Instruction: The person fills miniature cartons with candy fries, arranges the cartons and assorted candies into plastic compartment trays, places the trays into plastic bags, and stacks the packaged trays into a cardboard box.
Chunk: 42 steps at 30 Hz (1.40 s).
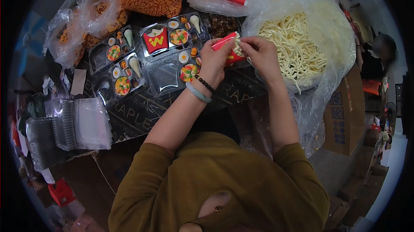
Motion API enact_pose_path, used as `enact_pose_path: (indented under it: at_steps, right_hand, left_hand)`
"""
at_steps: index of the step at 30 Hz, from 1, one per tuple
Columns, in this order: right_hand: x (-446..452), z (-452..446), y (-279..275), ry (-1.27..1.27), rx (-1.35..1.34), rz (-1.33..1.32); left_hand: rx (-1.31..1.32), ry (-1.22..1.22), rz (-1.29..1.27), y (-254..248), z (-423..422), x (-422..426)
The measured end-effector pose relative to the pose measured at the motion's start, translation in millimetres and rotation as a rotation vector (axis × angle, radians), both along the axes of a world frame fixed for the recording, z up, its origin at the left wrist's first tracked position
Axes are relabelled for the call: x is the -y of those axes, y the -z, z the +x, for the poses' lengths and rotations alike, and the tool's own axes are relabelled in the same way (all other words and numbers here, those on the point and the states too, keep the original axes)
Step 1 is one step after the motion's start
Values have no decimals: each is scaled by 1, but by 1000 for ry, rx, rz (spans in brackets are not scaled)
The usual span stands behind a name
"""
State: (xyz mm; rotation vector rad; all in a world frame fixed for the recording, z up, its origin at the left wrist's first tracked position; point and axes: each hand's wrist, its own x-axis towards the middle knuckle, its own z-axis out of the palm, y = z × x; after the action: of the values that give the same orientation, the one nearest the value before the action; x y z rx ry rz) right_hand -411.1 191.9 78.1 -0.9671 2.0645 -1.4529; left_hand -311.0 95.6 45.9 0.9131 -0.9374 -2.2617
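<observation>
One red carton (224,41) held within left fingers (225,50).

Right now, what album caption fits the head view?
Left hand holds a red carton; right hand pinches pale strands at its opening.

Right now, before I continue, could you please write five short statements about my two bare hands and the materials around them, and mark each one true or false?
1. The left hand holds a red carton with yellow markings. True.
2. The right hand hangs far from the carton. False: its fingertips are at the cream-coloured strands in the carton's mouth.
3. A large pile of cream-coloured, noodle-like pieces lies in clear plastic film. True.
4. The pale green bangle is on the right wrist. False: it is on the left.
5. Clear ribbed plastic trays lie at the picture's left. True.
</observation>
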Motion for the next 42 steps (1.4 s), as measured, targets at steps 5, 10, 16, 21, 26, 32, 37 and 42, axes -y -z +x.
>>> enact_pose_path:
  at_steps: [5, 10, 16, 21, 26, 32, 37, 42]
  right_hand:
    - [15, 27, 11, -86, -474, -104]
    - [36, 57, 8, -72, -444, -82]
    - [51, 63, -8, -225, -295, -86]
    - [79, 63, -25, -363, -375, -138]
    - [83, 77, -24, -406, -791, -93]
    - [74, 114, -12, -487, -716, -30]
    - [61, 148, -2, -381, -267, -63]
    - [57, 176, 17, -380, -423, -236]
  left_hand:
    - [-102, -122, -101, 21, 13, 5]
    - [-155, -228, -69, 12, 39, 9]
    - [-243, -203, 49, 3, 85, 33]
    - [-250, -161, 72, -5, 108, 40]
    - [-242, -204, 90, -1, 122, 44]
    - [-229, -368, -51, 8, 131, 42]
    - [-190, -475, -136, 9, 158, 36]
    - [-128, -552, -193, 18, 184, 25]
